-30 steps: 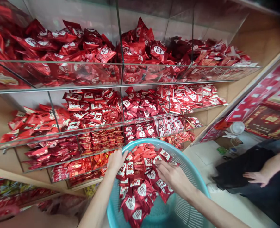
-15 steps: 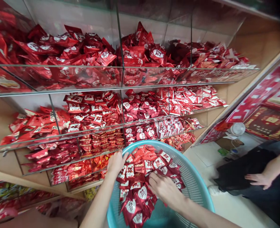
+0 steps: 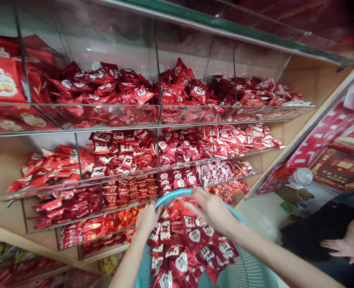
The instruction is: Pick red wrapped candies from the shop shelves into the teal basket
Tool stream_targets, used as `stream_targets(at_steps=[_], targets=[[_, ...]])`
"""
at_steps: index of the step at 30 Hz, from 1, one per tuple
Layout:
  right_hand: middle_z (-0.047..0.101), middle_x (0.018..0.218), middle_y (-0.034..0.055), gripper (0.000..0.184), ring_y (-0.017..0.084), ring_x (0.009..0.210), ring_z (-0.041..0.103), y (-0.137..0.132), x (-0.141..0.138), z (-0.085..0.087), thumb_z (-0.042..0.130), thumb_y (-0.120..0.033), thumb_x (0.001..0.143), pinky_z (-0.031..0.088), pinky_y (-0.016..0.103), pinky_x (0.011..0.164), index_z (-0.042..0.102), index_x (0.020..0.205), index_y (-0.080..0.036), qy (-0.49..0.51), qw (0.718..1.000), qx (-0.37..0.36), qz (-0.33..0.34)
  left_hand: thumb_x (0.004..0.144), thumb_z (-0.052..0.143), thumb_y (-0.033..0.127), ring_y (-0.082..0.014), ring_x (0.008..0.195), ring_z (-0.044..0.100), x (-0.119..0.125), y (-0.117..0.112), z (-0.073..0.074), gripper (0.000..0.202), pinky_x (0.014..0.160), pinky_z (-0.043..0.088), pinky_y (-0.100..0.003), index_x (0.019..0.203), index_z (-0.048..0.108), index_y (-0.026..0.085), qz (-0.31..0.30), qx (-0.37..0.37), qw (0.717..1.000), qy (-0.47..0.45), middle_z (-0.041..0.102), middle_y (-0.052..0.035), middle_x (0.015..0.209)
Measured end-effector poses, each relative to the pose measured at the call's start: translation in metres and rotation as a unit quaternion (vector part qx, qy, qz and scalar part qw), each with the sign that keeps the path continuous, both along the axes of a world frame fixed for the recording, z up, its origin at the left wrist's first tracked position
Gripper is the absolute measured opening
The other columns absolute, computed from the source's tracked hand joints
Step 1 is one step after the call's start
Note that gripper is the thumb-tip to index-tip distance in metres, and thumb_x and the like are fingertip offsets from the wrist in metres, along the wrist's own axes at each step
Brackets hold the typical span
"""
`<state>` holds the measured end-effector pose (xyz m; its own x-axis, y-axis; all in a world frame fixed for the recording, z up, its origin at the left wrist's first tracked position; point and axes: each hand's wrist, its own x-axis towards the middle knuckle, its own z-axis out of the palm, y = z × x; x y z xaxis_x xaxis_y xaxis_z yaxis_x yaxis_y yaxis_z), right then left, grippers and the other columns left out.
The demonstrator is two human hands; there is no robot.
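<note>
A teal plastic basket [image 3: 245, 262] with slotted walls stands in front of me, holding many small red packets [image 3: 181, 262] with white printed labels. My left hand [image 3: 147, 218] is closed over its upper left rim, thumb on the inner side. Above the far part of the pile, near the far rim, is my right hand [image 3: 209, 208]. Its fingers are stretched out and somewhat apart, and I see nothing held in them. Just beyond the basket, dark red packets [image 3: 178, 180] with white labels fill a shelf compartment.
Glass-fronted shelves [image 3: 113, 132] with dividers hold several kinds of red packets. At the right, another person's hand [image 3: 345, 240] rests against dark clothing. Beside the shelf end are a white roundish item [image 3: 303, 176] and red decorated boxes [image 3: 341, 162].
My right hand has lifted off the packets and moved toward the far rim, its fingers opening out. My left hand stays on the rim. The view has tilted upward, showing more upper shelf.
</note>
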<state>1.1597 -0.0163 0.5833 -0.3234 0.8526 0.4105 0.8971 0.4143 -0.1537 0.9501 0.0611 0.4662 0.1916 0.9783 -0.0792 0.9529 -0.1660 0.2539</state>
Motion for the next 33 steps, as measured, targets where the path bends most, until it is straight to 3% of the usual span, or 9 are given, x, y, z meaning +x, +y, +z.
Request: stream_targets(at_steps=[4,6,9,12,15,19,26,30,33], targets=[[0.06,0.081,0.0056,0.032,0.014,0.065,0.056,0.068,0.02,0.041,0.04,-0.045,0.086,0.04,0.025,0.061,0.055,0.082,-0.018,0.081,0.99,0.089,-0.07,0.086,0.024,0.051,-0.0244,0.086,0.062,0.0,-0.001,0.0,0.05,0.068,0.044,-0.03,0.107,0.051,0.015,0.0,0.005,1.0,-0.011,0.065,-0.0124,0.092],[0.061,0.075,0.0053,0.032,0.015,0.068,0.056,0.1,0.027,0.055,0.043,-0.047,0.083,0.039,0.025,0.062,0.055,0.078,-0.018,0.091,0.984,0.071,-0.136,0.086,0.024,0.05,-0.0243,0.086,0.062,-0.001,-0.001,0.002,0.05,0.068,0.044,-0.03,0.106,0.052,0.014,-0.003,0.006,1.0,-0.013,0.065,-0.0126,0.091],[0.061,0.068,0.0049,0.031,0.018,0.068,0.057,0.134,0.032,0.066,0.049,-0.048,0.079,0.036,0.026,0.059,0.054,0.071,-0.019,0.071,0.971,-0.007,-0.226,0.087,0.024,0.05,-0.0241,0.086,0.062,-0.001,-0.003,0.004,0.049,0.069,0.044,-0.03,0.107,0.052,0.015,0.001,0.001,1.0,-0.013,0.065,-0.0129,0.091],[0.062,0.075,0.0052,0.022,0.019,0.073,0.057,0.15,0.031,0.064,0.056,-0.04,0.075,0.034,0.025,0.057,0.054,0.084,-0.019,0.044,0.969,-0.018,-0.242,0.087,0.025,0.049,-0.0231,0.087,0.062,-0.001,-0.003,0.005,0.049,0.071,0.043,-0.03,0.107,0.053,0.015,0.006,-0.004,1.0,-0.012,0.065,-0.0137,0.093],[0.062,0.081,0.0041,0.021,0.019,0.076,0.056,0.155,0.029,0.058,0.058,-0.028,0.073,0.032,0.025,0.057,0.053,0.092,-0.02,0.034,0.976,0.002,-0.215,0.087,0.025,0.05,-0.0227,0.087,0.062,-0.001,-0.002,0.004,0.049,0.071,0.043,-0.03,0.106,0.054,0.015,0.009,0.0,1.0,-0.01,0.065,-0.0137,0.092],[0.061,0.083,0.0031,0.013,0.017,0.076,0.055,0.159,0.03,0.053,0.054,-0.024,0.076,0.031,0.024,0.057,0.055,0.088,-0.021,0.04,0.979,0.021,-0.198,0.086,0.025,0.051,-0.0229,0.084,0.062,-0.001,-0.001,0.0,0.05,0.068,0.044,-0.03,0.105,0.054,0.015,0.004,0.012,1.0,-0.012,0.065,-0.0128,0.089],[0.058,0.085,0.0039,0.017,0.015,0.074,0.054,0.162,0.034,0.062,0.042,-0.023,0.084,0.035,0.024,0.061,0.059,0.087,-0.02,0.07,0.979,0.081,-0.172,0.086,0.025,0.052,-0.0235,0.085,0.062,-0.002,0.001,-0.003,0.052,0.069,0.044,-0.029,0.106,0.053,0.013,0.0,0.019,1.0,-0.013,0.065,-0.0131,0.089],[0.056,0.08,0.0035,0.017,0.013,0.066,0.051,0.147,0.037,0.075,0.044,-0.025,0.083,0.038,0.024,0.063,0.059,0.084,-0.018,0.155,0.966,0.155,-0.133,0.086,0.025,0.052,-0.0232,0.085,0.062,-0.003,0.001,-0.003,0.052,0.07,0.043,-0.03,0.107,0.053,0.014,0.0,0.017,1.0,-0.014,0.065,-0.0137,0.09],[0.054,0.078,0.0028,0.016,0.012,0.061,0.05,0.119,0.037,0.082,0.049,-0.03,0.081,0.041,0.025,0.061,0.059,0.08,-0.017,0.248,0.946,0.187,-0.089,0.086,0.025,0.052,-0.0235,0.085,0.062,-0.003,0.001,-0.002,0.052,0.07,0.043,-0.03,0.108,0.053,0.014,-0.001,0.015,1.0,-0.01,0.065,-0.0142,0.091]])
